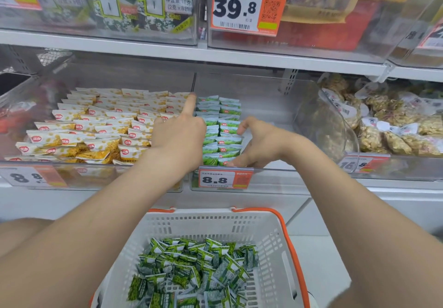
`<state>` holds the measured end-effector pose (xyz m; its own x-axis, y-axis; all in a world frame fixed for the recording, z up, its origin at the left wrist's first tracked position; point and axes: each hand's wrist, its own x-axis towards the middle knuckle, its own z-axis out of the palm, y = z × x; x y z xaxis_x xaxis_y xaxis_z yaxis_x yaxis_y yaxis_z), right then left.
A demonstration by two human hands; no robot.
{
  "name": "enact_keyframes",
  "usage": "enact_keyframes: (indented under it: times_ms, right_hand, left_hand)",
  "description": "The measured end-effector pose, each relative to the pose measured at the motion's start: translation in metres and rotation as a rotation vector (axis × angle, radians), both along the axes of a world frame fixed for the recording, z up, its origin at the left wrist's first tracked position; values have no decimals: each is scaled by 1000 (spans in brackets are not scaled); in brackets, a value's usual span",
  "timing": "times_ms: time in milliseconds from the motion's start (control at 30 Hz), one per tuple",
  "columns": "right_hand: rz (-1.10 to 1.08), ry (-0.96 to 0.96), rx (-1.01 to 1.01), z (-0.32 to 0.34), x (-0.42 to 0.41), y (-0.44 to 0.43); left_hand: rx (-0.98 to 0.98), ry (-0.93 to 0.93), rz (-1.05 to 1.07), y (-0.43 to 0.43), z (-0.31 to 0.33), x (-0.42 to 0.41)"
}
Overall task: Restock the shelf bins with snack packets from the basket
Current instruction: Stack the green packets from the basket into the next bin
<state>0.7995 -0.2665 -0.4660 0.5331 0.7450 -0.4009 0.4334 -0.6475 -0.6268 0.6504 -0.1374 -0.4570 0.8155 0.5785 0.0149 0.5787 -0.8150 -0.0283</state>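
1. At six o'clock I see the basket [203, 223]: white, slotted in a grid, with orange handles.
2. Its loose packets [191, 274] are dark and bright green with white print.
3. At twelve o'clock of the basket, the binned packets [223, 125] are green and white with red logos.
4. At nine o'clock of those, the yellow packets [96, 125] are white, speckled yellow, with red logos.
5. The price tag [225, 179] is orange and white with black digits.

Both of the person's arms are bare. The left forearm [107, 199] and the right forearm [335, 175] show uncovered skin from the wrist back to the edge of view. The left hand [178, 137] and the right hand [257, 144] are bare too, with slim, tapering fingers [190, 106].
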Motion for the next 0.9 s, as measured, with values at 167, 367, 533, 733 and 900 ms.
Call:
enact_keyframes:
  times_ms: [167, 367, 533, 733, 900]
  right_hand:
    - [48, -100, -48, 12, -4, -15]
    - [-51, -94, 32, -12, -12, 2]
    - [-196, -94, 140, -8, -10, -2]
    - [-83, -642, 510, 20, -85, -34]
    - [385, -502, -143, -11, -134, -74]
  left_hand:
    - [-74, 3, -25, 3, 3, -1]
    - [-27, -27, -34, 3, 0, -7]
    - [-52, -232, -95, 4, -8, -17]
    - [-16, -569, -232, -21, -1, -58]
    - [-419, 318, -304, -34, -27, -84]
